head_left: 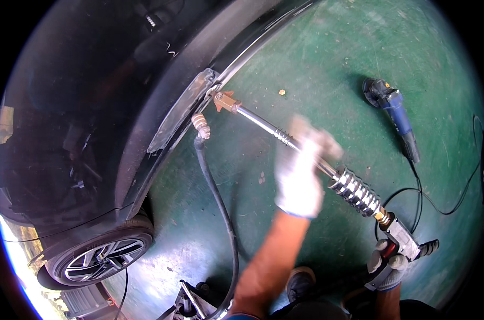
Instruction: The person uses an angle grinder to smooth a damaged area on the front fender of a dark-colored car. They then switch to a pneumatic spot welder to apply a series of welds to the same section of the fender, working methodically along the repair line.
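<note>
Dent-puller slide hammer (306,154) runs diagonally from car sill (183,104) at upper left to lower right; gloved left hand (300,170) wraps the mid-shaft, right hand (387,265) grips rear handle, nearer the body.

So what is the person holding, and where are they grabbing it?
A long metal pulling tool fixed to the black car. The left hand grips its shiny shaft; the right hand holds the handle end.

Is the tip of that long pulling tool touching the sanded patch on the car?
Touching. The head view shows the copper tip of the pulling tool pressed against the edge of the sanded patch on the black car, no gap visible.
</note>
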A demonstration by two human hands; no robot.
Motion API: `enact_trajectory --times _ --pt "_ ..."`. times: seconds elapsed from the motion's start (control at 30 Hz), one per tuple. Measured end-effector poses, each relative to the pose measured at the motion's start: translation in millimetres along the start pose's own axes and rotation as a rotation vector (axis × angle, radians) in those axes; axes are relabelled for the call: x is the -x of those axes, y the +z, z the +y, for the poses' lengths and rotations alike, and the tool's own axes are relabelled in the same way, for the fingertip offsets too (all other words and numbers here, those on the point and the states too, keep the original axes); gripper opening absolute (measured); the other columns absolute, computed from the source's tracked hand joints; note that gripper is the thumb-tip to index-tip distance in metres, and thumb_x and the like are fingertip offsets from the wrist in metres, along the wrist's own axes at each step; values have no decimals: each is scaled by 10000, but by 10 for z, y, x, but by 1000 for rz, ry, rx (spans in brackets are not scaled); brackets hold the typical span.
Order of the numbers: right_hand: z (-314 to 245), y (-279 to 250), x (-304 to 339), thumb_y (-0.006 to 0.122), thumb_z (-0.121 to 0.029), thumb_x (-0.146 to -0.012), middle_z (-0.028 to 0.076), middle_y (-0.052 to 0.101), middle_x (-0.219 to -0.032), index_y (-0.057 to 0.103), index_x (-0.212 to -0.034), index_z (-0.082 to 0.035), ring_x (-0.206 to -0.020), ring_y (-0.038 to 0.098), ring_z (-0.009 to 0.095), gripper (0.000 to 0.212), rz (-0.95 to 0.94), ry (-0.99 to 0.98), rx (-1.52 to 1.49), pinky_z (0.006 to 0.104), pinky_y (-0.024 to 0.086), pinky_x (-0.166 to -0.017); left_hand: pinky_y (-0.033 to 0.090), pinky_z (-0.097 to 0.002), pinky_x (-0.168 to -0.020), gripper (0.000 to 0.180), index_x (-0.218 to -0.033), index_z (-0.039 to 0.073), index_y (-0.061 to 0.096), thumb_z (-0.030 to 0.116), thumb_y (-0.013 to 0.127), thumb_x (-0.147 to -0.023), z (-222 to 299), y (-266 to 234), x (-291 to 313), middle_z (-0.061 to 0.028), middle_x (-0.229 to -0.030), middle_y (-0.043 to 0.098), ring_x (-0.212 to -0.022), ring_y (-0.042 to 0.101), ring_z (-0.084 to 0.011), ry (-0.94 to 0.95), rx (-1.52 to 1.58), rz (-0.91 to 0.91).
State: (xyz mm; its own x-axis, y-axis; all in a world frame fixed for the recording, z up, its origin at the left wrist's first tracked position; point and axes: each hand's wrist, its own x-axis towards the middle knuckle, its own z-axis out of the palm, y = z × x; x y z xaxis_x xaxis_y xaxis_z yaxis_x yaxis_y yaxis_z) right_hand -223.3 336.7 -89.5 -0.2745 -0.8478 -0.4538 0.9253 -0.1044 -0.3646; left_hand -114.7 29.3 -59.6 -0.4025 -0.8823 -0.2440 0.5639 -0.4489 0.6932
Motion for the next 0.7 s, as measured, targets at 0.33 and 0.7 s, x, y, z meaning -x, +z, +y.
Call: enact_trajectory --times 0.33,0.7 --pt "-58 24 49 712 -148 -728 250 657 -762 592 -1139 103 -637 668 359 497 -4 2 18 430 576 -597 537 -466 -766 246 -892 66 607 309 638 -905 309 78 -149 -48 -689 560 -665 593 -221 -135 411 64" --pt "-74 -116 24 730 -199 -749 194 624 -717 587 -1103 73 -573 617 313 469 -51 -35 106 401 516 -519 528 -419 -771 323 -1086 79 566 359 645 -947 -31 10 111 -119 -885 643 -815 651 -277 28 77 14"
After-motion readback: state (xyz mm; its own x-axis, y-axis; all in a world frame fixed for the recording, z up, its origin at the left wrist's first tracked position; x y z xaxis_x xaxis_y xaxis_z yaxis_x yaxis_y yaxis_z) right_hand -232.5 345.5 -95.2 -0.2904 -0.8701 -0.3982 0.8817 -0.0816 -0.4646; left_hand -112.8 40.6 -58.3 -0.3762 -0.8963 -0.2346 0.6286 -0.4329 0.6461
